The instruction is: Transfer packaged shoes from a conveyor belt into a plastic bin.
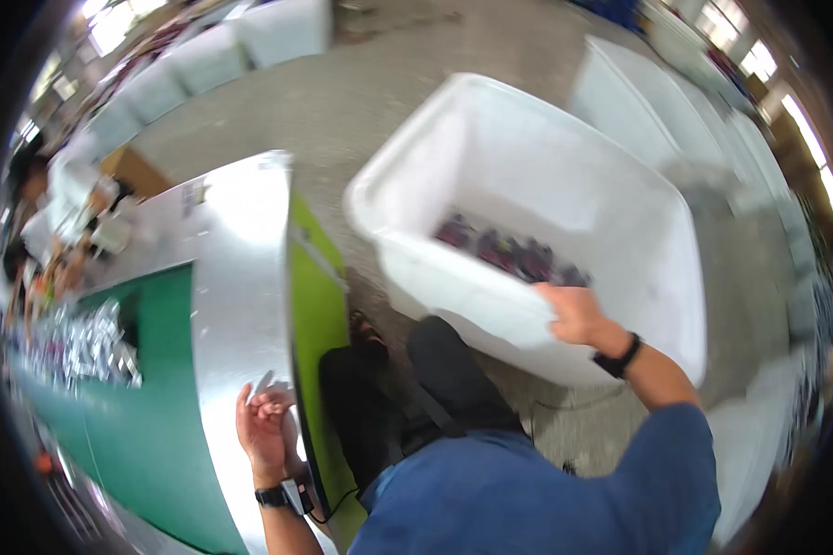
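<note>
My right hand (574, 316) is closed over the near rim of a large white plastic bin (620, 190). Several dark reddish-purple items (514, 254) lie in a row on the bin's bottom; blur hides their kind. On my left, my left hand (267, 427) is over the metal edge of a work table (241, 231), its fingers curled. A small thin greyish piece (263, 383) sticks up at those fingertips, too small to name. A dark band is on each wrist.
A green conveyor belt (162, 388) runs along the table, carrying a pile of shiny silver packets (102, 347). People work at its far left. More white bins (282, 32) stand at the back left, and others (634, 102) at the right. A cable (578, 404) lies on the floor.
</note>
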Demonstrator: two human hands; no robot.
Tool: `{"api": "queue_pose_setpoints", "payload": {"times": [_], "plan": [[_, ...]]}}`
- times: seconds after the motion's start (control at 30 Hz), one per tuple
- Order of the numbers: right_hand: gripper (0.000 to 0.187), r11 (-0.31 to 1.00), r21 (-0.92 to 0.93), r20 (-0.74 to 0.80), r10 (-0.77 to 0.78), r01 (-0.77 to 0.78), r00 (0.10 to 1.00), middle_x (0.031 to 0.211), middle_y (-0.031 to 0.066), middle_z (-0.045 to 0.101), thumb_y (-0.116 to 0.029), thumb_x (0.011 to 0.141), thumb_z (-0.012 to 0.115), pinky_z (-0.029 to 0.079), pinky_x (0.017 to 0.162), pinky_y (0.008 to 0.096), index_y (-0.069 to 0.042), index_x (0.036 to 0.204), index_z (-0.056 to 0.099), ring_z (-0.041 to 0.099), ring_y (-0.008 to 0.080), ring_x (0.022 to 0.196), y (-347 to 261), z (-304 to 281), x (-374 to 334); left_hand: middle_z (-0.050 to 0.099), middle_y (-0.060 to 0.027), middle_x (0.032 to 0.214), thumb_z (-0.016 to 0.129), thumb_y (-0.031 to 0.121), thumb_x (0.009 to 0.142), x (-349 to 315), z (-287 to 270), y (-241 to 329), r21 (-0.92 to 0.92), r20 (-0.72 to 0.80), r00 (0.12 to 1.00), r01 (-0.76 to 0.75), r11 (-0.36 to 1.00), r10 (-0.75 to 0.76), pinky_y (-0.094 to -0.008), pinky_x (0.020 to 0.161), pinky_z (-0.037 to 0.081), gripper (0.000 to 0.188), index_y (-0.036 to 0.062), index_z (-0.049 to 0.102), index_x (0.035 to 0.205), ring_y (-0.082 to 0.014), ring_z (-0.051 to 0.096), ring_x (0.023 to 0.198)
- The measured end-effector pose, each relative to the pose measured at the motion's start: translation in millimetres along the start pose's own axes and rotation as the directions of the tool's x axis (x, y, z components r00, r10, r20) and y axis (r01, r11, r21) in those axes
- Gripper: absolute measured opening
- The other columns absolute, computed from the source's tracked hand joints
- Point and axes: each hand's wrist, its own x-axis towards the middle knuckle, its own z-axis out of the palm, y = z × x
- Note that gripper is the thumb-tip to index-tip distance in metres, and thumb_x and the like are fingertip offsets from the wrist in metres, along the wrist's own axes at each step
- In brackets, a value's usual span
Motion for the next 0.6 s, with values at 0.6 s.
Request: {"api": "queue_pose_setpoints", "payload": {"times": [0.6], "plan": [[0.025,0.587,-0.311,-0.638,0.454,-0.747,0.622,0.121,0.0195,0.07,-0.02,0.1,0.045,0.055,0.088,0.0568,-0.008,0.112,0.064,0.066,0.045,0.11,255,-223,211,0.067,-0.011,0.108,0.057,0.014,0.105,-19,12,14,-0.056,0.01,1.0,0.014,0.998,-0.014,-0.0417,0.092,0.058,0.042,0.0015,0.046,0.144,-0.0193,0.068,0.093]]}}
